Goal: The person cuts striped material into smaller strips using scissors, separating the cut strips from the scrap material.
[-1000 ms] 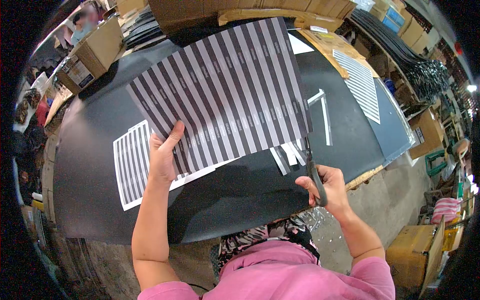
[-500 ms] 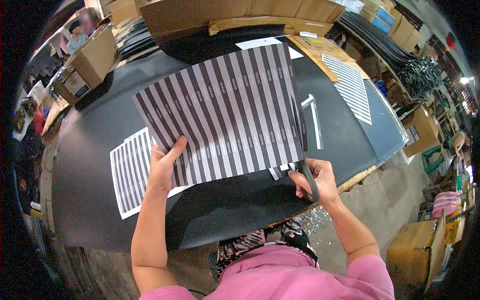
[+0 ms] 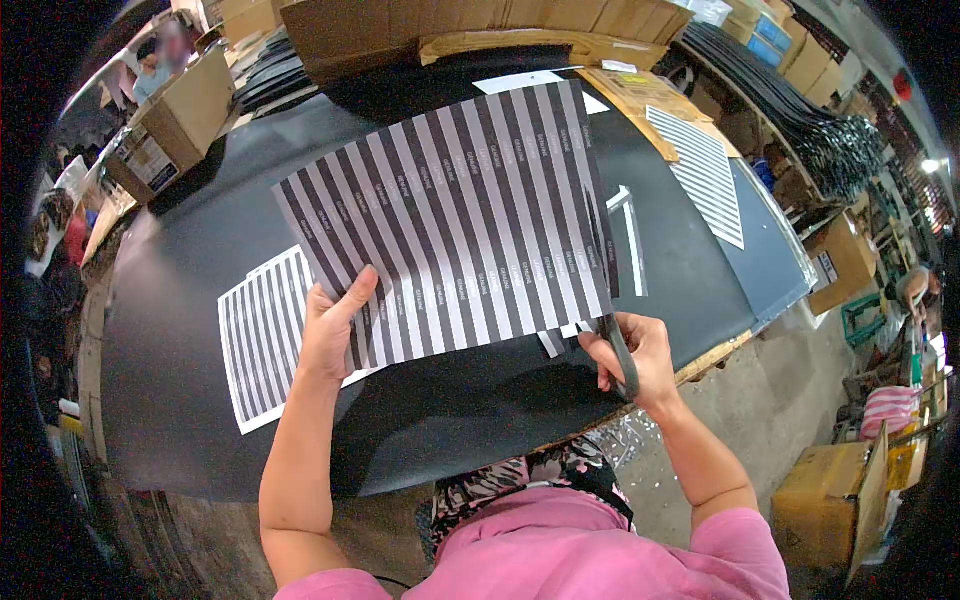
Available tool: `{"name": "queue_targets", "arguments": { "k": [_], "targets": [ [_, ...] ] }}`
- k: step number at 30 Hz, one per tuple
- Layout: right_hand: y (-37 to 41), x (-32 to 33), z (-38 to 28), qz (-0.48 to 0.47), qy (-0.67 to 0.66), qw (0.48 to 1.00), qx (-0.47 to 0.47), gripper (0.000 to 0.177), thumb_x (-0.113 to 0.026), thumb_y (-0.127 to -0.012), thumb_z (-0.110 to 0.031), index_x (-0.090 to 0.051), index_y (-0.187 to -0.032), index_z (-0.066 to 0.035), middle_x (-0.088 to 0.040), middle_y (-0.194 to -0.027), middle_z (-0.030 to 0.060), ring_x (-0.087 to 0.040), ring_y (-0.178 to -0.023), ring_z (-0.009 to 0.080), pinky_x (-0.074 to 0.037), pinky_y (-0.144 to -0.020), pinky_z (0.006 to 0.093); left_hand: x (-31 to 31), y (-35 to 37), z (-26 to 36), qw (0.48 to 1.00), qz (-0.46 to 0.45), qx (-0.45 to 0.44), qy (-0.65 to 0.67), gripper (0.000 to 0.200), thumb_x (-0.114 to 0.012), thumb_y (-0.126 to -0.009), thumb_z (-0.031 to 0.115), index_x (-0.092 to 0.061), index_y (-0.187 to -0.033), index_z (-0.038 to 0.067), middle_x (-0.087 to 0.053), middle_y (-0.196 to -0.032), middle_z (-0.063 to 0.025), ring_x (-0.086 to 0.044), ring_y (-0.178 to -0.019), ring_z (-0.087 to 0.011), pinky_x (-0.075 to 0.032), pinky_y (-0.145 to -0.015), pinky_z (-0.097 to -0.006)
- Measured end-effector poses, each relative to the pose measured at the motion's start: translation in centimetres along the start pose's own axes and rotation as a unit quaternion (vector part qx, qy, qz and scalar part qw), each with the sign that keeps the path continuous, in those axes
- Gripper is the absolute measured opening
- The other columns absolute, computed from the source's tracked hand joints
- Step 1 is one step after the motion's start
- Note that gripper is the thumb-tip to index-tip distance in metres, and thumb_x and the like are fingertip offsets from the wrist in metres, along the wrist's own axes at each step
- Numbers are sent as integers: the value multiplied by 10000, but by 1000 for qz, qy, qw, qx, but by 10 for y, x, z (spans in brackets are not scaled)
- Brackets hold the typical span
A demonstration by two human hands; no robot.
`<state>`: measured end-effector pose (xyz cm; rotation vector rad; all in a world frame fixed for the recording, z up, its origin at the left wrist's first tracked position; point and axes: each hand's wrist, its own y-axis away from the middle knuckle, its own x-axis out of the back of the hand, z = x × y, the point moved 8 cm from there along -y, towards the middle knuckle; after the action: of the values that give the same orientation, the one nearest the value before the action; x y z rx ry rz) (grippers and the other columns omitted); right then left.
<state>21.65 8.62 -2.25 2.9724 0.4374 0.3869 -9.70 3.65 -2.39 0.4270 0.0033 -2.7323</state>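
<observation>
My left hand (image 3: pixel 338 325) grips the lower left edge of a black-and-grey striped sheet (image 3: pixel 450 225), thumb on top and fingers underneath. Small printed words run along its stripes. The sheet is held up above the table, slightly curved. My right hand (image 3: pixel 640 360) is closed around the dark handles of a pair of scissors (image 3: pixel 622 358). Their blades lie along the sheet's right edge, partly hidden, where a narrow strip hangs beside the cut. Beneath my left hand, other striped sheets (image 3: pixel 262 345) with white borders lie on the table.
The black table (image 3: pixel 180 400) carries cut-off strips (image 3: pixel 630 245), another striped sheet (image 3: pixel 705 175) and flattened cardboard (image 3: pixel 640 95). A cardboard box (image 3: pixel 175 135) stands at the far left. Black material is stacked (image 3: pixel 780 110) at the far right. Scraps lie on the floor (image 3: pixel 625 435).
The striped sheet has shifted slightly right and up, with my left hand moving along with it. My right hand has stayed almost in place with the scissors.
</observation>
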Motion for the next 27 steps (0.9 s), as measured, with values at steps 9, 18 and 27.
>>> {"name": "queue_targets", "arguments": {
  "k": [9, 18, 27],
  "targets": [
    [1, 3, 0, 12, 16, 1000, -1, 292, -700, -762, -223, -583, -637, 12, -527, -506, 23, -488, -394, 71, -375, -365, 219, -1, -1, -6, 1000, 5, 5, 19, 275, -672, -820, 216, -608, -987, 7, -652, -901, -80, -623, -741, -111, -508, -645, -231],
    [2, 3, 1, 15, 18, 1000, -10, 321, -701, -769, -250, -580, -621, 7, -525, -497, 27, -487, -382, 73, -367, -350, 223, -4, -1, -6, 1000, -1, 6, 21, 286, -678, -814, 207, -600, -994, -2, -652, -905, -97, -632, -744, -118, -521, -640, -232],
    [0, 4, 2, 19, 28, 999, -4, 325, -701, -774, -251, -579, -613, 3, -512, -483, 7, -477, -371, 65, -359, -345, 224, -2, -1, -7, 1000, -5, 8, 22, 290, -672, -820, 194, -589, -1008, -10, -650, -917, -104, -634, -746, -120, -526, -641, -234]
  ]
}}
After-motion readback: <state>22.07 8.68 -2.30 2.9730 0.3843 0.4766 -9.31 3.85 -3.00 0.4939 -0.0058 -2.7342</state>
